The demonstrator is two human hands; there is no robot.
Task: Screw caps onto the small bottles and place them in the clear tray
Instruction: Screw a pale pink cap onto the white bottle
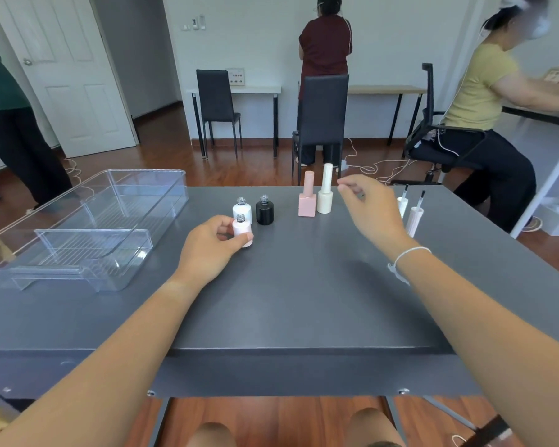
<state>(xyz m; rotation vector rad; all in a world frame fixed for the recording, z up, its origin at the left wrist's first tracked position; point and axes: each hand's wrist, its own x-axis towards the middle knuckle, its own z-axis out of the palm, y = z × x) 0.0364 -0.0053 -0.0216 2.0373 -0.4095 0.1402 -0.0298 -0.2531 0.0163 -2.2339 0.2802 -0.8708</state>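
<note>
My left hand (pixel 212 245) grips a small pale pink bottle (pixel 242 230) without a cap, standing on the grey table (pixel 304 301). Just behind it stand an uncapped white bottle (pixel 242 209) and an uncapped black bottle (pixel 264 211). Farther right are two capped bottles: a square pink one (pixel 307 196) and a cream one (pixel 325 191). My right hand (pixel 367 208) hovers open right of the cream bottle, holding nothing. Behind that hand stand two loose caps with brushes pointing up, a white one (pixel 402 204) and a pale pink one (pixel 414 217), both partly hidden. The clear tray (pixel 88 227) sits at the left.
The tray overhangs the table's left edge and holds a smaller clear insert (pixel 78 250). Beyond the table stand black chairs (pixel 320 117) and other desks. Several people are around the room, one standing close to the tray's far left side.
</note>
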